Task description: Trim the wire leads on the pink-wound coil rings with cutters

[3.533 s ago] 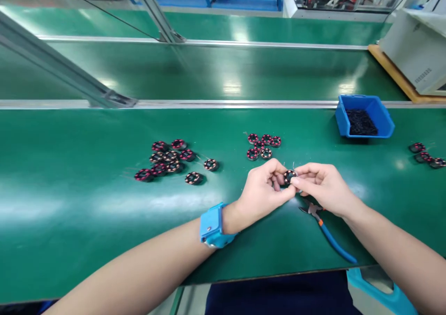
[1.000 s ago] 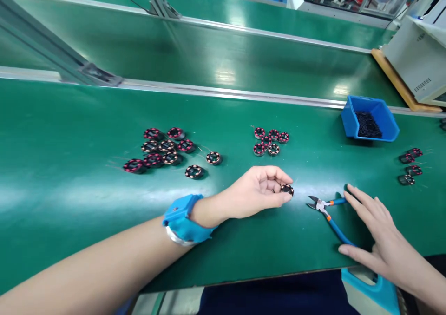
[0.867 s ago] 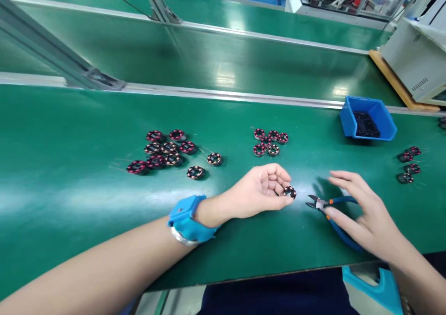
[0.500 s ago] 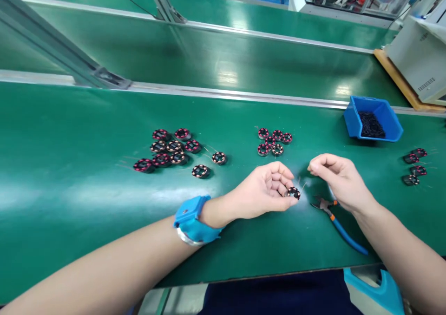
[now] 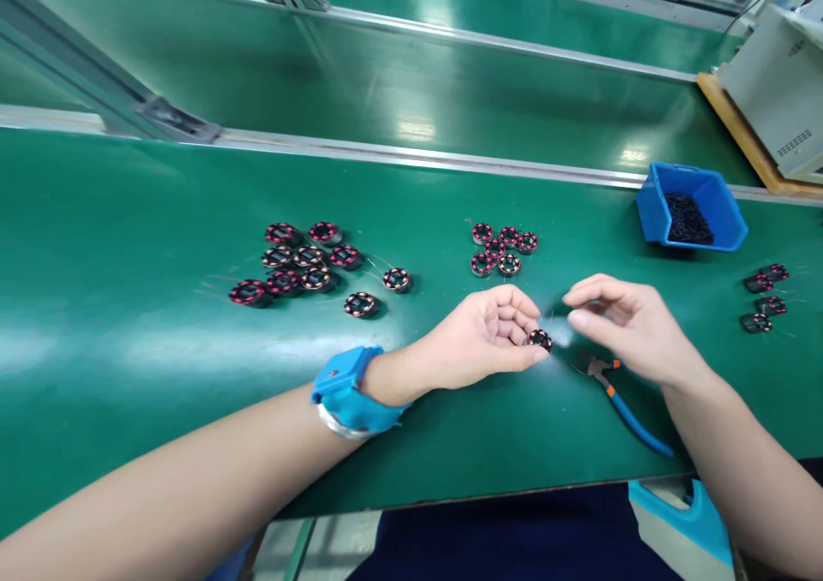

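Observation:
Between the thumb and fingers of my left hand [image 5: 482, 332] is a small round motor stator [image 5: 540, 339] with copper windings, its thin wire ends pointing up and right. My right hand [image 5: 621, 324] is just to the right of it, thumb and fingers apart, with nothing visible between them. Under my right hand lie cutting pliers [image 5: 610, 388] with blue and orange handles, jaws toward the left; part of one handle is hidden by the hand. A blue strap with a silvery band circles my left wrist.
Several stators [image 5: 315, 278] lie in a cluster on the left of the green table [image 5: 160, 427]. Another group [image 5: 495, 248] sits beyond my hands, more [image 5: 759, 283] at the far right. A blue bin [image 5: 726, 234] holds small black pieces. A metal rail [image 5: 386, 159] runs behind.
My right thumb and fingers, pinched together before, have come apart. The left hand keeps hold of the stator. The whole view has shifted slightly.

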Demonstrator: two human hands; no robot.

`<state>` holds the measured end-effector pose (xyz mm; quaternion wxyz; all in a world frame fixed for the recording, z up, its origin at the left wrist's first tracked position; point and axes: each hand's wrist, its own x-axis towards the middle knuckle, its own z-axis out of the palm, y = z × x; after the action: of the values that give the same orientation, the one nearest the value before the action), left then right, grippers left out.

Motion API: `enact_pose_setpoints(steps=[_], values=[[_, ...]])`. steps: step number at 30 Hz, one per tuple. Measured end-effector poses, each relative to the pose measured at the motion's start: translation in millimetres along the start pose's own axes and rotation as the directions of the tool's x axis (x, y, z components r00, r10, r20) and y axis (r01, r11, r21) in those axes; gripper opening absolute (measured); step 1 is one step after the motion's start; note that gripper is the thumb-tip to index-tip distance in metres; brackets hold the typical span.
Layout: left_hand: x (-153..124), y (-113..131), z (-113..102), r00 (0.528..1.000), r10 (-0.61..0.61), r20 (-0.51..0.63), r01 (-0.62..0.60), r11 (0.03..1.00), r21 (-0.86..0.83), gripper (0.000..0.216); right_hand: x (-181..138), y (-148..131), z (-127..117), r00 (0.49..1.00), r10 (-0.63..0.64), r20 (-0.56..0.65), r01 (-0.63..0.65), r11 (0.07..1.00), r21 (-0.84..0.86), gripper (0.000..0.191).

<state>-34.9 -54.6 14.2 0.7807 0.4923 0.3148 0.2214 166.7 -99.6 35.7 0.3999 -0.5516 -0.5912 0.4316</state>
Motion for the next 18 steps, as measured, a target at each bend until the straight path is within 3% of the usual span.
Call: enact_pose_setpoints(steps=[3,8,11,14,18], values=[[-0.4,1.1,0.6,1.0,0.009,0.009,-0.01,1.0,0.018,0.036,1.8,-0.7,13.2,0.996,-0.036,0.084,0.039,0.999,-0.031,0.013],[-1.4,1.6,1.7,1.0,0.012,-0.009,-0.012,0.999,0.041,0.039,4.5,1.1,7.4,0.996,0.009,-0.084,-0.003,0.997,0.075,0.025],[-0.6,0.5,1.9,1.0,0.018,-0.011,-0.018,0.999,0.032,0.039,1.4,-0.5,4.9,0.993,0.115,0.033,-0.116,0.992,0.058,0.026],[0.3,-0.5,1.8,1.0,0.02,-0.011,-0.02,1.0,0.022,0.039,1.2,-0.7,8.5,0.987,0.116,0.11,-0.121,0.992,0.039,0.027],[0.5,-0.9,1.7,1.0,-0.013,-0.024,0.013,1.0,0.019,0.043,5.5,3.3,0.1,0.994,0.013,-0.105,-0.006,0.998,0.065,0.025]])
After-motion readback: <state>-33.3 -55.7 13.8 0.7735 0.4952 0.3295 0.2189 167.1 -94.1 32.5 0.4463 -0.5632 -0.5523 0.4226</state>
